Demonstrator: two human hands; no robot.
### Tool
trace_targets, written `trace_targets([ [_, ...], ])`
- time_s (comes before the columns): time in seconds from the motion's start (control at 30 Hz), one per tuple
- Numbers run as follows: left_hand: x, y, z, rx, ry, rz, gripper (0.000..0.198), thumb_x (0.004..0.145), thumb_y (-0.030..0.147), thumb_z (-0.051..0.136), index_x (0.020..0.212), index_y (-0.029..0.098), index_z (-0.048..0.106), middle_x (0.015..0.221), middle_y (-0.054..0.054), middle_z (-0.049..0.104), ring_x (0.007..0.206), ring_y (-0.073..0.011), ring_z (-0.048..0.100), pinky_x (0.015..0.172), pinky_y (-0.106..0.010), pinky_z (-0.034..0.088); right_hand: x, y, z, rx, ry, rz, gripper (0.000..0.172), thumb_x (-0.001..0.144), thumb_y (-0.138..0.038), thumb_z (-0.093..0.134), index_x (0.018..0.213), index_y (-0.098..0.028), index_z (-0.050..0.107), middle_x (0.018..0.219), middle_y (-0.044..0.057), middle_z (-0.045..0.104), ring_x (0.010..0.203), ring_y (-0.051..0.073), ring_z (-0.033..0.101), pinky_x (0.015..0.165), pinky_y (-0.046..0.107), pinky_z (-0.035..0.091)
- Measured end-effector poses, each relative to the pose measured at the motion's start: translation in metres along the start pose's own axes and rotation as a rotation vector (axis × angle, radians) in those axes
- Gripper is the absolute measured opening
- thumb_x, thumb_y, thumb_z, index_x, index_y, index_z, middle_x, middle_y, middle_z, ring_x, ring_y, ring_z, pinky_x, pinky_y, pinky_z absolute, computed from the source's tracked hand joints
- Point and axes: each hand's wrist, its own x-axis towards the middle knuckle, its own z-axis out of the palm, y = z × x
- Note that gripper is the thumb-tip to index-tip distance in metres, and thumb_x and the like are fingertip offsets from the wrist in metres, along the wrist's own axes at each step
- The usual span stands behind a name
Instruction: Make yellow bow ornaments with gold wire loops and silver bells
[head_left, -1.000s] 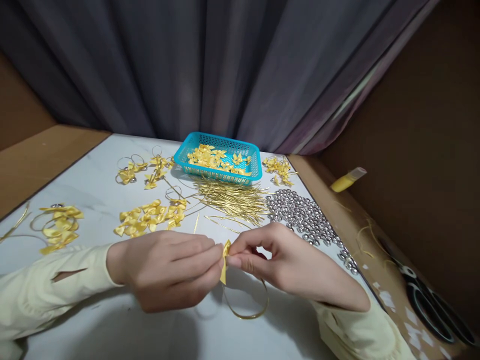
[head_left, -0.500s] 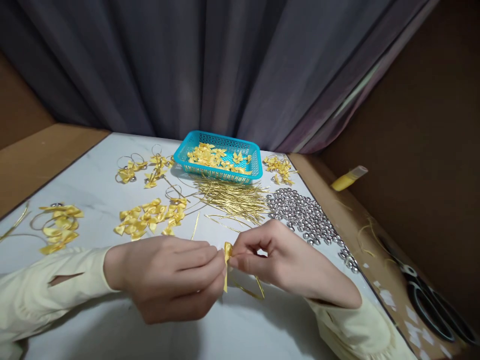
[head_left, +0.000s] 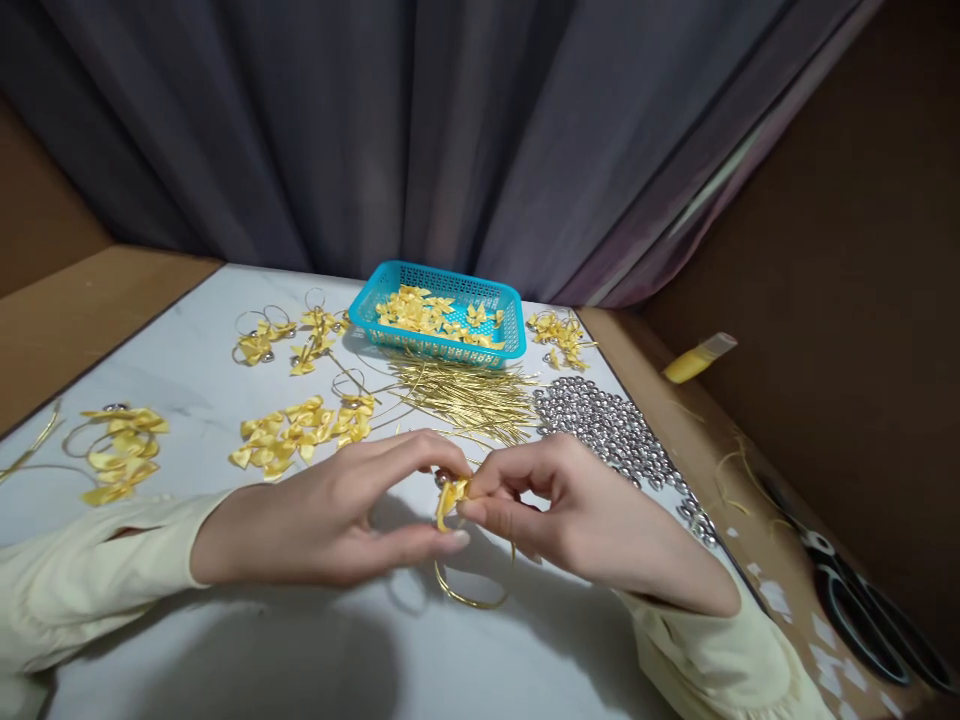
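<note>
My left hand (head_left: 330,515) and my right hand (head_left: 577,510) meet at the middle of the white table (head_left: 225,640), both pinching a small yellow ribbon bow (head_left: 448,497). A loop of gold cord (head_left: 472,590) hangs from the bow and rests on the table below my fingers. My left thumb and forefinger close round the bow from the left, my right fingertips from the right. Just beyond my hands lie a bundle of gold cords (head_left: 465,395) and a heap of small silver bells (head_left: 611,430).
A blue basket (head_left: 439,318) with yellow bows stands at the back. Loose bows (head_left: 300,432) and bows with loops (head_left: 120,450) lie left. More bows (head_left: 559,335) sit right of the basket. A yellow glue tube (head_left: 697,358) and black scissors (head_left: 862,610) lie on the brown ledge at right.
My left hand has loosened from a tight fist into a wider pinch, with its fingers arched over the bow. The bow sits slightly higher and the gold loop has rounded out again below it.
</note>
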Motion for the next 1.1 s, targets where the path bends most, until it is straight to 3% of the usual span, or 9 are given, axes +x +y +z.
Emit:
trace_targets([
  [0.2, 0.002, -0.008, 0.002, -0.215, 0.001, -0.153, 0.016, 0.087, 0.019, 0.053, 0.102, 0.018, 0.053, 0.091, -0.001, 0.06, 0.082, -0.0096, 0.059, 0.072, -0.017, 0.047, 0.001, 0.002, -0.001, -0.005, 0.038, 0.01, 0.015, 0.082, -0.02, 0.055, 0.074, -0.013, 0.065, 0.054, -0.003, 0.05, 0.05, 0.007, 0.042, 0.046, 0.02, 0.03],
  [0.47, 0.009, -0.007, 0.0, -0.792, -0.093, -0.421, 0.01, 0.086, 0.019, 0.055, 0.093, 0.017, 0.049, 0.074, 0.003, 0.061, 0.071, -0.0079, 0.06, 0.067, -0.017, 0.048, 0.0, 0.002, -0.003, -0.094, 0.055, -0.031, 0.017, 0.086, -0.022, 0.052, 0.077, -0.014, 0.064, 0.062, -0.001, 0.059, 0.056, 0.009, 0.051, 0.052, 0.021, 0.037],
  [0.8, 0.014, -0.007, -0.005, -0.981, -0.162, -0.594, 0.01, 0.086, 0.02, 0.055, 0.092, 0.016, 0.048, 0.067, 0.003, 0.064, 0.063, -0.0078, 0.06, 0.06, -0.018, 0.046, -0.002, 0.003, -0.004, -0.088, 0.048, -0.071, 0.014, 0.087, -0.014, 0.05, 0.079, -0.015, 0.061, 0.068, 0.0, 0.064, 0.063, 0.01, 0.058, 0.061, 0.021, 0.042],
  [1.1, 0.011, -0.01, -0.002, -1.069, -0.173, -0.617, 0.017, 0.083, 0.018, 0.059, 0.094, 0.017, 0.047, 0.072, 0.003, 0.062, 0.065, -0.008, 0.061, 0.062, -0.017, 0.045, -0.003, -0.001, 0.0, -0.089, 0.076, -0.077, 0.014, 0.086, -0.013, 0.049, 0.081, -0.015, 0.062, 0.065, -0.001, 0.063, 0.06, 0.009, 0.057, 0.057, 0.019, 0.041],
])
